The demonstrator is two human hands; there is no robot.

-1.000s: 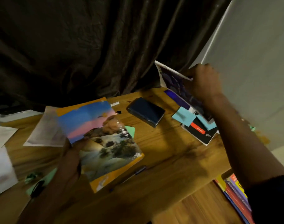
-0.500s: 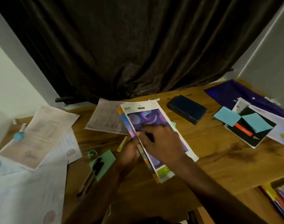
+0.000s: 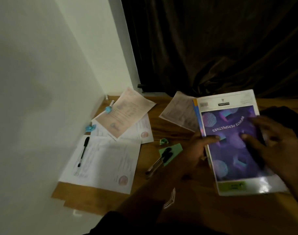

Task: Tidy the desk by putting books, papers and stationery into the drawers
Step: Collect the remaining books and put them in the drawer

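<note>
Purple book (image 3: 233, 143) stacked on another, long axis running away, title upside down
Left hand (image 3: 198, 150) pinches its edge; right hand (image 3: 277, 141) lies spread on top; two pens (image 3: 159, 162) beside.

Two hands (image 3: 201, 150); two stacked books (image 3: 229, 141); four loose papers (image 3: 104, 163); three pens (image 3: 83, 150); one green sticky note (image 3: 174, 149).

The left hand (image 3: 198, 146) grips the left edge of a purple-covered booklet (image 3: 233, 143), thumb on its cover. The right hand (image 3: 274, 141) lies spread over the cover. Loose papers (image 3: 100, 167) and a black pen (image 3: 83, 150) lie left on the wooden desk (image 3: 161, 134)
</note>
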